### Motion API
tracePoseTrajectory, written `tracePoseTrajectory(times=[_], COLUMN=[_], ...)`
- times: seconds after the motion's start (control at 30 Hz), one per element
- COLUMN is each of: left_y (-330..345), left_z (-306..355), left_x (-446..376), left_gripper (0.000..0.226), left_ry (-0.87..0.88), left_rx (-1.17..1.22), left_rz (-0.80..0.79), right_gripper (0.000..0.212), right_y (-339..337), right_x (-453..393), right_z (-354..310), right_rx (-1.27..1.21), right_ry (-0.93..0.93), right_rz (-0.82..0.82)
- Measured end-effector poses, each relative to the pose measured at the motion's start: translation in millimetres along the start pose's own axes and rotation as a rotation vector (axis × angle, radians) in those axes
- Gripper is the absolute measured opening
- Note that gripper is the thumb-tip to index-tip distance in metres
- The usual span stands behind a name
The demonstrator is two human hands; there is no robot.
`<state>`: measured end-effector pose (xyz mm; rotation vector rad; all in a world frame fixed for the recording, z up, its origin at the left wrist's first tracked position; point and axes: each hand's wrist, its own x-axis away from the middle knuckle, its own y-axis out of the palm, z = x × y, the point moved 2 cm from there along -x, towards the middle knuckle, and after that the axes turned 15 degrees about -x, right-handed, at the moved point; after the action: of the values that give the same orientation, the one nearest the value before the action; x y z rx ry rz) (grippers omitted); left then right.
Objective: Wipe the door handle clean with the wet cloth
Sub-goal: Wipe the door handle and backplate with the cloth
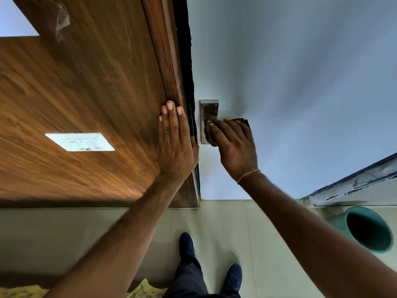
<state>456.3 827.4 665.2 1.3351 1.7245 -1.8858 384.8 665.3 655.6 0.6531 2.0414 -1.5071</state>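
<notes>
A metal door handle plate (208, 107) with two screws is fixed on the pale blue door (290, 82), near its left edge. My right hand (235, 145) is closed around a dark cloth (242, 121) and presses it over the lower part of the plate, hiding the lever itself. My left hand (176, 138) lies flat, fingers together and stretched out, on the wooden door frame (167, 61) just left of the handle, and holds nothing.
A brown wood-panelled wall (75, 93) with a white switch plate (80, 142) fills the left. A teal bucket (365, 229) stands on the tiled floor at the right. My feet in dark blue shoes (187, 246) stand below. Yellow fabric (141, 289) lies at the bottom edge.
</notes>
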Motion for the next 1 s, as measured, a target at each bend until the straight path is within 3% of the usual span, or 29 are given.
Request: tracePoseTrajectory(times=[0.17, 0.37, 0.6, 0.8, 1.0], left_y=[-1.8, -5.5, -8.6, -11.0, -11.1], left_z=[-2.5, -2.9, -6.5, -7.9, -6.1], left_x=[0.0, -0.6, -0.9, -0.7, -0.5], left_gripper=[0.089, 0.090, 0.086, 0.088, 0.089], left_ry=[0.010, 0.016, 0.032, 0.044, 0.040], left_rx=[-0.010, 0.013, 0.029, 0.029, 0.017], left_rz=[0.019, 0.010, -0.003, -0.016, -0.036], right_gripper=[0.045, 0.045, 0.039, 0.040, 0.040], right_y=[-7.2, -1.8, -13.1, -6.7, -6.6], right_x=[3.6, -12.1, -1.5, -6.6, -3.4], right_z=[8.3, -5.7, 8.5, -0.2, -13.0], right_rx=[0.006, -0.017, 0.037, -0.020, 0.028], right_ry=[0.096, -0.038, 0.087, 0.018, 0.182], right_rz=[0.088, -0.001, 0.053, -0.004, 0.035])
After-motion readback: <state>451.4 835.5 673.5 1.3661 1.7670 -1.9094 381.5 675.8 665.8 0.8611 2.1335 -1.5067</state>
